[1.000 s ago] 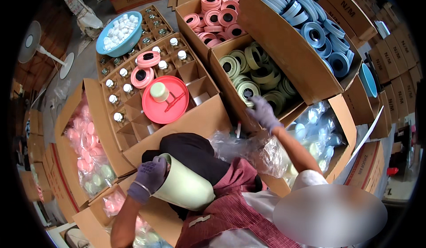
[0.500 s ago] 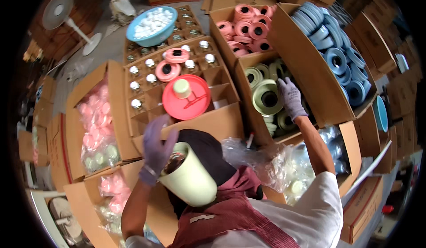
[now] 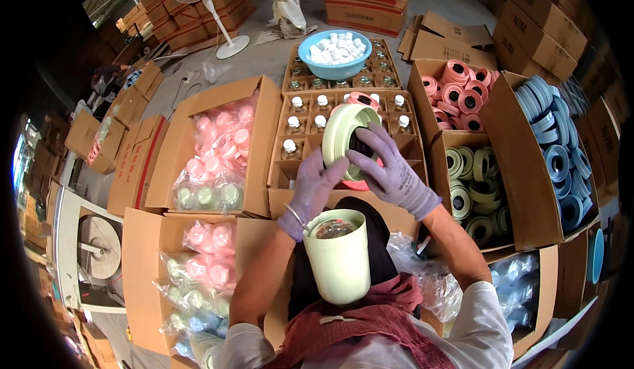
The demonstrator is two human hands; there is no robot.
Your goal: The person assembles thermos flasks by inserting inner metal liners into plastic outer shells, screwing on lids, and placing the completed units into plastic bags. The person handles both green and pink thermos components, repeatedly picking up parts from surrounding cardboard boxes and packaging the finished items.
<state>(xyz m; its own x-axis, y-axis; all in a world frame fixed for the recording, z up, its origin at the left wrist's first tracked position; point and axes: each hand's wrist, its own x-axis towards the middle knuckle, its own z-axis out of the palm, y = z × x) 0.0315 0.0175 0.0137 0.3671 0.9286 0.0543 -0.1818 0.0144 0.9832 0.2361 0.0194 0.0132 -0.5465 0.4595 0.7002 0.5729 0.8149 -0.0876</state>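
A pale green ring-shaped collar (image 3: pixel 338 133) with a black centre is tilted up in front of me, above the lap. My right hand (image 3: pixel 396 174), in a light purple glove, grips its right side with the fingers over the black centre. The gloved left hand (image 3: pixel 313 190) holds its lower left edge. Below them, a pale green cylindrical jug body (image 3: pixel 340 263) stands upright on my lap, mouth up, with a shiny liner inside. Behind the hands, a pink collar (image 3: pixel 363 100) lies on a divided carton (image 3: pixel 413 154) of silver-capped bottles; a red disc (image 3: pixel 355 184) is mostly hidden.
At right, cartons hold green collars (image 3: pixel 485 187), pink collars (image 3: pixel 456 95) and blue collars (image 3: pixel 556 161). Bagged pink and green parts (image 3: pixel 221 147) fill a carton at left. A blue basin (image 3: pixel 337 70) of white caps stands behind, and a fan (image 3: pixel 211 5) stands farther off.
My right hand has lifted a green collar from the carton and brought it to the middle. The left hand has moved right to meet it. The view has shifted and the jug body is more upright.
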